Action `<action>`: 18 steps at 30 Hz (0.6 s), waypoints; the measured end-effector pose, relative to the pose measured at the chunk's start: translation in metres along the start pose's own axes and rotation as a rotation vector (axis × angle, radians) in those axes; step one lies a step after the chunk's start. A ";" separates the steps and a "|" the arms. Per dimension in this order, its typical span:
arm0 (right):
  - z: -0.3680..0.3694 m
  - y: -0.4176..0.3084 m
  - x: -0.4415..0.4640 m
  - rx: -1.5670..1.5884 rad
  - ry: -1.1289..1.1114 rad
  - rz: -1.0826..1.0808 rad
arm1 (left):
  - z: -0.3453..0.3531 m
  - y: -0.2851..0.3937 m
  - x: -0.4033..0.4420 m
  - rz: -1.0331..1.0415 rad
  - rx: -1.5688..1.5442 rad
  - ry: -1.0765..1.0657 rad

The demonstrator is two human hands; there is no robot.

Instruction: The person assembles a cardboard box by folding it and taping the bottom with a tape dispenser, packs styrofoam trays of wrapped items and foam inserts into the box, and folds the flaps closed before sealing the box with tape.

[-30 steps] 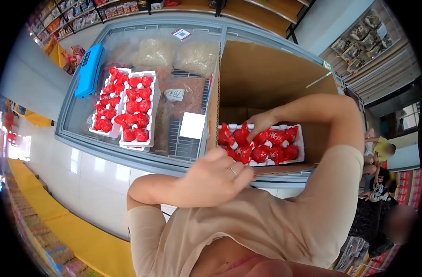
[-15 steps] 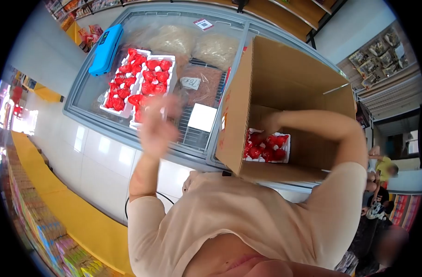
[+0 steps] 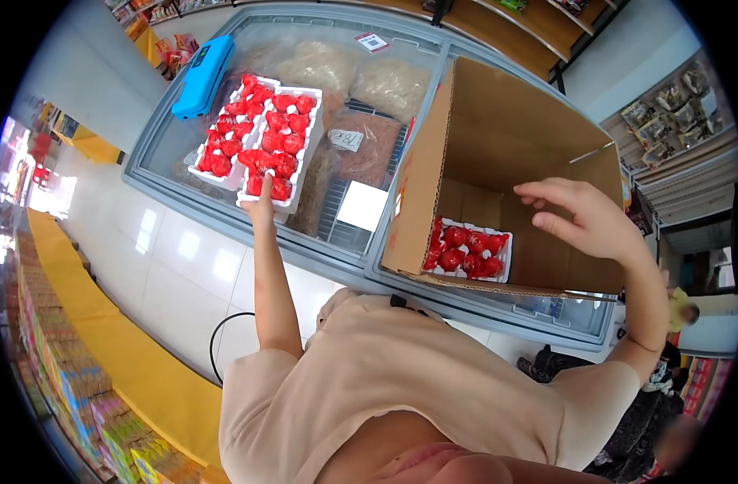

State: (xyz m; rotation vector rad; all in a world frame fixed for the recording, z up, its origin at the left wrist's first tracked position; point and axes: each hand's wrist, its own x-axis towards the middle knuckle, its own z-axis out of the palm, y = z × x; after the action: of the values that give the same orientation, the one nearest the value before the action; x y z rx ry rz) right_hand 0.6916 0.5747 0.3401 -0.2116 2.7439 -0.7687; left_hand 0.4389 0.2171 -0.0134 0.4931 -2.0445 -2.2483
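Observation:
My left hand grips the near end of a white foam tray with red-wrapped items in it, thumb on top. A second foam tray of red-wrapped items lies beside it at the left, on the freezer's glass lid. My right hand, empty with its fingers apart, is above the open cardboard box. Inside the box, near its left wall, sits another white tray holding red-wrapped items.
A blue device and a white paper lie on the freezer. Bagged goods show through the glass. Wooden shelves stand behind, and yellow-covered shelving at lower left. A person is at the right.
My left hand has moved out to the tray on the lid and taken hold of its near end. My right hand has risen out of the box and opened.

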 end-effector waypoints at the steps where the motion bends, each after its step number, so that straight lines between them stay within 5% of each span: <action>1: 0.004 0.001 -0.004 -0.013 0.027 -0.029 | 0.001 0.003 0.001 -0.065 -0.012 0.029; 4: 0.009 0.000 -0.016 -0.022 0.065 -0.056 | 0.004 0.000 0.005 -0.139 -0.020 0.128; 10: 0.015 -0.001 -0.041 -0.043 0.151 -0.082 | 0.026 -0.008 -0.001 0.048 0.120 0.471; 13: 0.020 0.000 -0.060 -0.091 0.200 -0.098 | 0.025 -0.003 -0.006 0.066 -0.108 0.429; 18: 0.021 0.005 -0.090 -0.093 0.298 -0.043 | 0.038 0.015 -0.026 0.321 0.024 0.447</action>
State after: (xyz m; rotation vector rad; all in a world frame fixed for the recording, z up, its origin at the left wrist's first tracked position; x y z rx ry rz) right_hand 0.7830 0.5882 0.3405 -0.1897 3.0699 -0.7364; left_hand 0.4504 0.2585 0.0090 0.5603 -1.7763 -1.7448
